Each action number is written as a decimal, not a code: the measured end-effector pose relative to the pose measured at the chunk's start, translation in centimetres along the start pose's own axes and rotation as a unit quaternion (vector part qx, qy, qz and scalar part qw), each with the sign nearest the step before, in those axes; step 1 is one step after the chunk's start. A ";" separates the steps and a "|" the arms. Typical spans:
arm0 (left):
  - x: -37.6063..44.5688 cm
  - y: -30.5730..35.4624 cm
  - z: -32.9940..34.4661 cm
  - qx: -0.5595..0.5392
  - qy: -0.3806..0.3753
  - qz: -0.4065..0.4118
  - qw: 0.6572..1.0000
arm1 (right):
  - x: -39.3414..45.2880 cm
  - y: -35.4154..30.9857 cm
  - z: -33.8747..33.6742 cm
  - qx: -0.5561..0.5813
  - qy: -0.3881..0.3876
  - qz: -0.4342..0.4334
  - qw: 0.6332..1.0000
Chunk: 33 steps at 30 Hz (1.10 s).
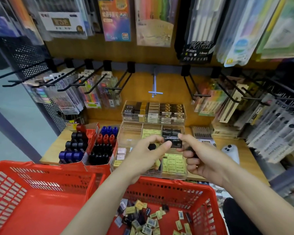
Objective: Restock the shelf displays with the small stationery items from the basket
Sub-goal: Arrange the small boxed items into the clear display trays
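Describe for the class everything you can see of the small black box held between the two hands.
The small black box is a flat rectangular packet, apparently card or plastic, with white lettering on its face. It lies roughly level, held above the clear divided tray on the wooden shelf. The left hand pinches its left end with the thumb; the right hand grips its right end. Its lower part is hidden by fingers.

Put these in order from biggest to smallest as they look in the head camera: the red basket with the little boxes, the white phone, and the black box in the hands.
1. Red basket, partly because it's closest.
2. White phone.
3. Black box, partly hidden by fingers.
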<state>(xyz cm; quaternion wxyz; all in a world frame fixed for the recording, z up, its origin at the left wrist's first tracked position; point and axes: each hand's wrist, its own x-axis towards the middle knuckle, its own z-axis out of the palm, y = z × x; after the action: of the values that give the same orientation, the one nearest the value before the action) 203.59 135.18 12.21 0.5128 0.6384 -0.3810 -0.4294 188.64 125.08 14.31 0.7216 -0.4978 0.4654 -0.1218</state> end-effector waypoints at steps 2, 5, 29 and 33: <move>0.0 0.2 0.2 -0.046 -0.011 -0.018 0.999 | -0.3 0.0 -0.1 0.005 -0.005 -0.032 0.999; -0.2 0.5 0.1 -0.110 -0.007 -0.051 0.993 | -0.3 0.4 -1.0 -0.228 0.062 -0.256 0.937; 3.6 -2.3 -2.0 -0.273 -0.007 -0.220 0.936 | 12.0 1.3 -6.3 -0.478 0.243 -0.291 0.792; 4.3 -3.1 -2.7 -0.284 -0.023 -0.207 0.936 | 16.2 0.9 -6.3 -0.520 0.259 -0.213 0.785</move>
<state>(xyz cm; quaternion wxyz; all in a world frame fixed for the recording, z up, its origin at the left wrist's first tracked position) 207.76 132.68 8.82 0.5635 0.5213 -0.1141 -0.6306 192.07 111.38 4.17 0.1612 -0.8338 0.5102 -0.1360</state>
